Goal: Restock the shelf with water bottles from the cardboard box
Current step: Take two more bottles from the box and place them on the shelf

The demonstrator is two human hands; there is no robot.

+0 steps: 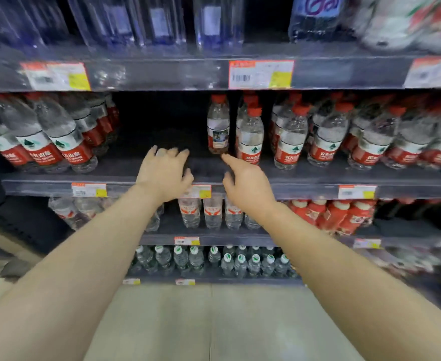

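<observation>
We reach both bare hands toward the middle shelf (125,169) of a shop's drinks display, and neither hand holds anything. Our left hand (165,171) hovers palm down with fingers spread over the bare stretch of shelf; our right hand (245,179) is loosely curled, its forefinger stretched out until the tip is at the foot of a lone water bottle (218,126), though we cannot tell whether it touches.

That bottle stands upright on the shelf with a red cap and its label turned away, just left of the upright red-capped bottles (289,136) that fill the shelf's right side with clear water and red-and-white labels. Left of the gap, more bottles of the same kind (55,136) appear tilted at the wide-angle edge.

On the shelf above, tall clear bottles (159,22) stand blurred behind orange-edged price tags (261,74). On the shelf below, small bottles of water with white-and-red labels (203,212) stand beside red bottles with white caps (336,214). Lowest, a row of small bottles with green-and-white caps (214,261) stands just above the pale floor (214,321).
</observation>
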